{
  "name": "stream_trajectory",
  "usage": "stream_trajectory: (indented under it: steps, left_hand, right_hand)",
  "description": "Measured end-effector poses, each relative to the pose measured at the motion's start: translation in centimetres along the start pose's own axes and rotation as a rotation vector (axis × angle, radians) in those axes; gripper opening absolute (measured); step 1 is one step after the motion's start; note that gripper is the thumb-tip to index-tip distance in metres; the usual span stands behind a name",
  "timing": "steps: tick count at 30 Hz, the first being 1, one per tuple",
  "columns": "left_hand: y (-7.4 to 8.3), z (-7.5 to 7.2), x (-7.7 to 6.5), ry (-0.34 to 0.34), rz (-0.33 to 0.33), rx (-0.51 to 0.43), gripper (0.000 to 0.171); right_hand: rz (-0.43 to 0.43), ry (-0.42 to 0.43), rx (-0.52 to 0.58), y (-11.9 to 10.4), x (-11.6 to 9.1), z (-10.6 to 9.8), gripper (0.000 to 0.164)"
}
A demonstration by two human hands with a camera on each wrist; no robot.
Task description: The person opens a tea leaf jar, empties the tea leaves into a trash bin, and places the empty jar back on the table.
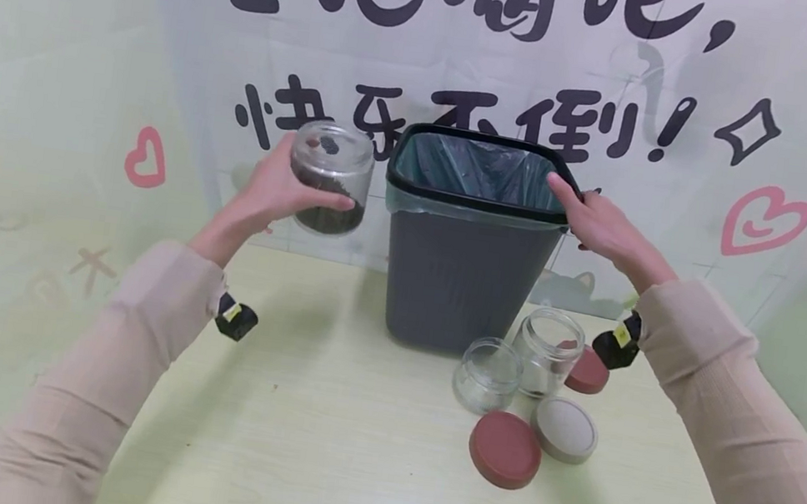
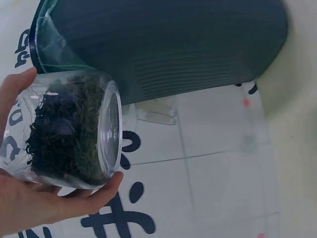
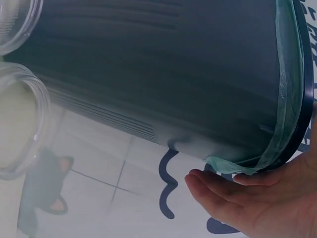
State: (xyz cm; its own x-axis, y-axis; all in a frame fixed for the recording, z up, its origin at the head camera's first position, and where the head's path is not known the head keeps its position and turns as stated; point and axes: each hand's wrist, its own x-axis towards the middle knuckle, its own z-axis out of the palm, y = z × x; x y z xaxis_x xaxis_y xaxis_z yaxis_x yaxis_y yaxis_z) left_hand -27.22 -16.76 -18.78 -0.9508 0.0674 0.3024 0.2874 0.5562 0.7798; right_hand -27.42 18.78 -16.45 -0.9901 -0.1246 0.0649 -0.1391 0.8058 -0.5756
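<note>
My left hand [image 1: 289,187] grips an uncapped glass jar [image 1: 335,155] in the air, left of the trash bin [image 1: 463,285]. Dark dried leaves [image 2: 69,129], like loose tea, fill much of the jar, as the left wrist view shows. The grey bin stands upright on the table, lined with a greenish plastic bag [image 1: 474,168] folded over its black rim. At the bin's right side, my right hand [image 1: 603,226] holds the rim, thumb across the top and fingers outside. The right wrist view shows those fingers [image 3: 218,191] beside the bag's edge.
Two uncapped glass jars, a short one [image 1: 488,376] and a taller one [image 1: 545,353], stand in front of the bin at right. Around them lie a red lid [image 1: 504,449], a pale lid [image 1: 565,429] and another red lid [image 1: 589,371]. A printed cloth [image 1: 322,49] hangs behind.
</note>
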Motion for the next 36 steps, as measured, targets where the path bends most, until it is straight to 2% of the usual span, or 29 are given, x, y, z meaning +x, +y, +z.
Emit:
stream_trajectory:
  steps: [7,10,18,22,26,31,36]
  left_hand:
    - [3.1,-0.4,2.1,0.104,-0.009,0.176,0.098]
    - [4.2,-0.2,3.0,0.129,-0.012,0.248,0.097]
    - [6.4,1.0,4.7,0.193,0.073,0.391,0.094]
    - [7.1,1.7,5.3,0.201,0.076,0.483,0.094]
    - [7.7,2.6,5.8,0.204,0.107,0.564,0.094]
    - [8.5,3.5,6.4,0.202,0.173,0.663,0.093]
    - [8.8,4.2,6.8,0.197,0.238,0.761,0.089]
  right_hand:
    - [0.028,0.025,-0.103,-1.5,1.3,-0.3,0.065]
    - [0.012,0.036,-0.151,-1.9,1.7,-0.3,0.061]
    - [-0.02,0.052,-0.274,-2.6,2.8,-0.2,0.055]
    - [-0.009,0.021,-0.331,-2.8,3.3,-0.2,0.053]
    - [0.009,-0.003,-0.377,-2.8,3.7,-0.3,0.045]
    - [-0.002,-0.006,-0.449,-2.8,4.1,-0.3,0.032]
    - [-0.02,-0.002,-0.529,-2.9,4.3,-0.3,0.029]
